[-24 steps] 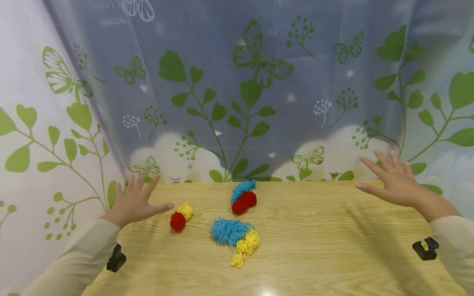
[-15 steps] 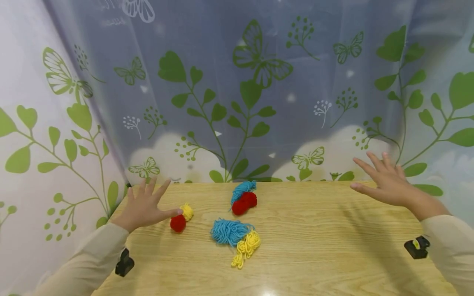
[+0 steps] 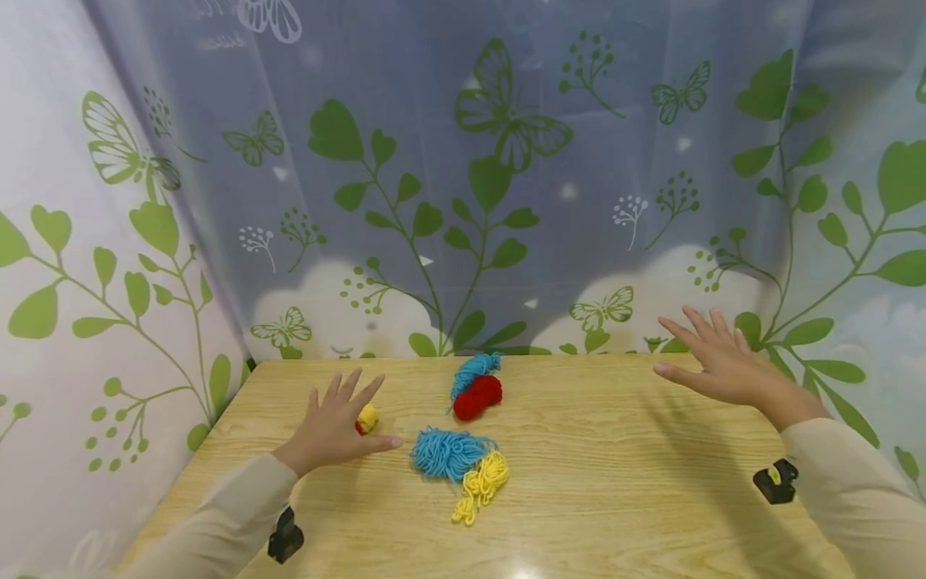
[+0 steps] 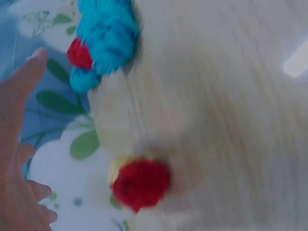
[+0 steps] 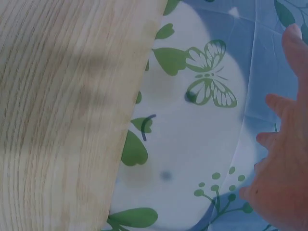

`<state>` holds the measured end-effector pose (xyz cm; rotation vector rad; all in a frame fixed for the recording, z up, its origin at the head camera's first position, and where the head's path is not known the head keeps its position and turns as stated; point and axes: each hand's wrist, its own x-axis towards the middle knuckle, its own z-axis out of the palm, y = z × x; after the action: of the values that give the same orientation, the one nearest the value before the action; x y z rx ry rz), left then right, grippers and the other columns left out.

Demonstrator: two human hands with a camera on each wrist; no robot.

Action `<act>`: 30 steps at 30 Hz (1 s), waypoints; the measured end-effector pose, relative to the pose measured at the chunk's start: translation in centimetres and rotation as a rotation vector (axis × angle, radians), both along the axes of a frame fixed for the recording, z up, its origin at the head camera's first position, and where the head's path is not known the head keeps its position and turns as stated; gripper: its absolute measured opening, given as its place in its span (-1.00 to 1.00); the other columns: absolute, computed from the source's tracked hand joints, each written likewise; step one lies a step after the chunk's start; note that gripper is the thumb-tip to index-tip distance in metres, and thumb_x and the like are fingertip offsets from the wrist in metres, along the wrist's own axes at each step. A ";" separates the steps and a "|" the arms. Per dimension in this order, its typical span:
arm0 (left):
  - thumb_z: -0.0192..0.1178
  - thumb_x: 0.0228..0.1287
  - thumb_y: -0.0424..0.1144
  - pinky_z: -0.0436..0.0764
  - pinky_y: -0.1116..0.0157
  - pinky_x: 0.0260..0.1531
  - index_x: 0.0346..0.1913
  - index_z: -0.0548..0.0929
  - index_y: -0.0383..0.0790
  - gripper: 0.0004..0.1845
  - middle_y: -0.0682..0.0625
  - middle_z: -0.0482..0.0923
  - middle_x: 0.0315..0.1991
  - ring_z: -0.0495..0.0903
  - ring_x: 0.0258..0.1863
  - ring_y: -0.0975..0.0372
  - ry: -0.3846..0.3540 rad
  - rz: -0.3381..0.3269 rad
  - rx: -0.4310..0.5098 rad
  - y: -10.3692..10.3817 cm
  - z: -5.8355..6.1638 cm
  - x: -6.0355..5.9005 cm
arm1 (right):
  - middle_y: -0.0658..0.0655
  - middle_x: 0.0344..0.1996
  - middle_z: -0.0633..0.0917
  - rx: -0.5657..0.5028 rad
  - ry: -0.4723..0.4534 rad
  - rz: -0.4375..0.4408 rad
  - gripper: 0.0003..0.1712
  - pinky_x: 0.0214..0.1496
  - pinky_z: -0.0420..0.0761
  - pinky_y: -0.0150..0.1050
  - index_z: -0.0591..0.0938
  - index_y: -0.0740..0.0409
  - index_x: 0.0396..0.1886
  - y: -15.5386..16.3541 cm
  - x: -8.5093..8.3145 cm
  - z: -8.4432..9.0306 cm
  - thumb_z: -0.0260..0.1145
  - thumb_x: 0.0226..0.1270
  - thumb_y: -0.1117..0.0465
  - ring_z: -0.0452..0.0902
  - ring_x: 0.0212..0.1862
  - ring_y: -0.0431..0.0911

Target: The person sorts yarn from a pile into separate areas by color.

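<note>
Now left hand (image 3: 333, 430) splayed over red ball (image 4: 140, 183); right hand (image 3: 712, 370) splayed, empty, at table (image 3: 615, 482) far edge.

Long beige sleeves on both arms, ending at wrists. Left hand (image 3: 334, 427) and right hand (image 3: 716, 368) bare. Small black camera unit strapped under each wrist; right one yellow-marked.

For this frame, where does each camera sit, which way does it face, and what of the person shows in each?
Head: worn on the head, looks forward and down at the table; both sleeved arms, left hand and right hand show.
Left wrist: close over the red yarn ball; left-hand fingers at the left edge.
Right wrist: faces the table edge and curtain; right hand at the right edge.
Head and left wrist share the blue yarn.
</note>
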<state>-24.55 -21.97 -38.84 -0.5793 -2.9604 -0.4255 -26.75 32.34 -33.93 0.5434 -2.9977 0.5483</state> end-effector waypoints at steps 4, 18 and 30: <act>0.26 0.02 0.35 -0.15 -0.46 0.21 0.48 0.17 -0.11 0.04 -0.37 0.01 0.45 -0.10 0.41 -0.34 -0.060 -0.030 0.048 1.4 -1.4 0.2 | 0.45 0.47 -0.19 0.000 0.007 0.018 -0.07 0.19 -0.34 0.58 -0.03 0.01 0.55 -0.8 -0.4 -0.7 0.15 0.36 -0.20 -0.55 0.39 0.50; 0.43 -0.02 0.14 0.23 -0.18 0.30 0.45 0.21 -0.21 0.02 -0.21 0.16 0.44 0.14 0.41 -0.14 -0.231 -0.158 0.383 5.6 -5.8 0.1 | 0.42 0.48 -0.12 -0.078 0.007 0.074 -0.10 0.20 -0.29 0.58 0.06 0.04 0.53 -4.2 -1.4 -2.9 0.18 0.35 -0.18 -0.48 0.43 0.45; 0.44 0.01 -0.05 0.30 -0.05 0.31 0.33 0.43 -0.18 -0.22 -0.11 0.40 0.32 0.32 0.33 -0.06 -0.246 -0.220 0.471 6.7 -7.9 -0.4 | 0.46 0.46 -0.09 -0.114 -0.006 0.152 -0.14 0.25 -0.23 0.54 0.10 0.10 0.51 -7.9 -3.5 -5.5 0.14 0.38 -0.19 -0.41 0.42 0.49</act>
<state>-24.97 -15.28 -46.77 -0.8377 -2.8551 -1.2519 -30.29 24.41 -39.47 0.7658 -2.9236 0.7271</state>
